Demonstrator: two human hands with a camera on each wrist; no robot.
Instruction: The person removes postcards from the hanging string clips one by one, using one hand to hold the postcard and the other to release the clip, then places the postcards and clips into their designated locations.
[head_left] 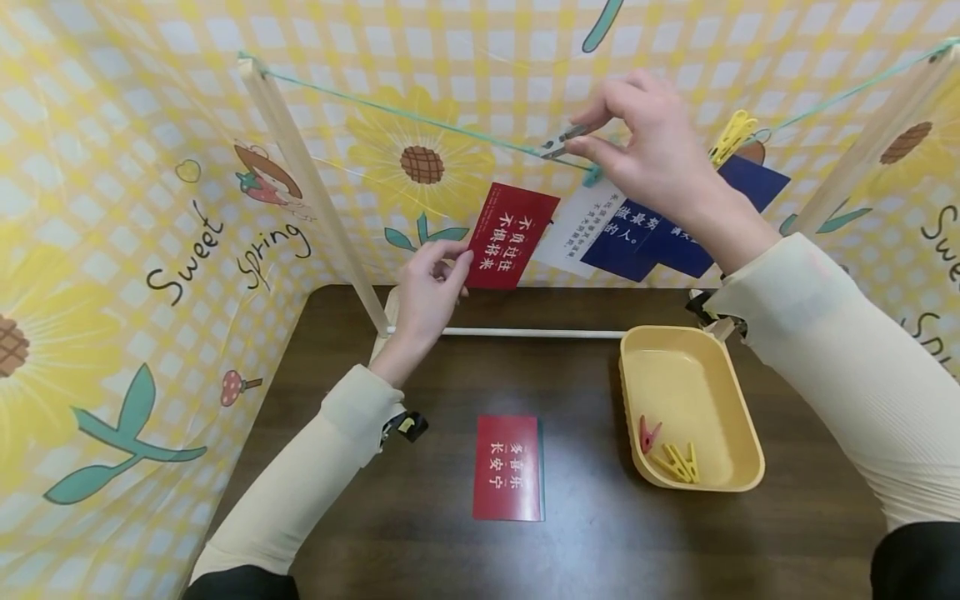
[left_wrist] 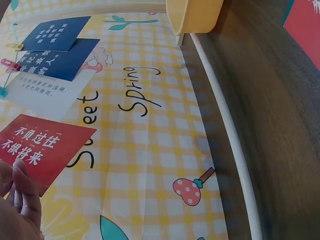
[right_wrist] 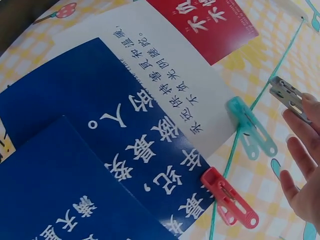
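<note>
My left hand (head_left: 429,292) pinches a red card with white Chinese writing (head_left: 522,227) by its edge, below a thin green line (head_left: 420,117). Between the thumb and fingers of my right hand (head_left: 656,137) is a grey clothes peg (right_wrist: 289,96), its tip at the line. Beside the red card hangs a white card (right_wrist: 165,85), held to the line by a teal peg (right_wrist: 250,131). Farther right hang two blue cards (right_wrist: 95,85) (head_left: 753,185), overlapping. A red peg (right_wrist: 227,195) and a yellow peg (head_left: 733,137) grip the line there.
Wooden posts (head_left: 318,196) hold up the line, with a white rod (head_left: 532,333) low between them. A yellow basket (head_left: 690,400) on the dark table (head_left: 360,517) holds a pink peg (head_left: 648,435) and yellow pegs (head_left: 681,462). Another red card (head_left: 506,475) lies nearby, atop something teal-edged.
</note>
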